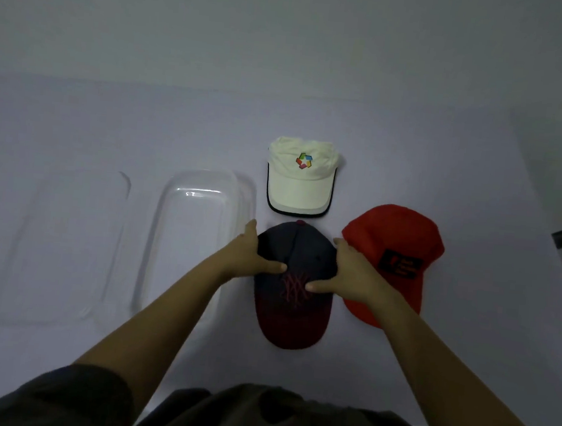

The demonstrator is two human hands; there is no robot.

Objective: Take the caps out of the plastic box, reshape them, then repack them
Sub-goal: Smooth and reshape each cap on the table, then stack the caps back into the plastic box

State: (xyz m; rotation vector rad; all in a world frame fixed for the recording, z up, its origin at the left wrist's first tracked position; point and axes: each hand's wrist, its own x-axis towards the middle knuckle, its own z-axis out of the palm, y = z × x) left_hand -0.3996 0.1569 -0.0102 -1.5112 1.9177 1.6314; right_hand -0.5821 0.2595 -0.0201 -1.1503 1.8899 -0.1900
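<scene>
Both hands on navy cap at centre: left hand grips its 9 o'clock side, right hand its 3 o'clock side, thumbs over the front logo. White cap at 12 o'clock, red cap at 3 o'clock behind the right hand. Clear box at 9 o'clock, lid further out at 9, all on table.

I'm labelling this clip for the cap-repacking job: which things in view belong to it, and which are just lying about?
Belongs to the job:
dark cap, held by left hand and right hand
white cap
red cap
plastic box
clear lid

Lying about:
nothing visible
</scene>
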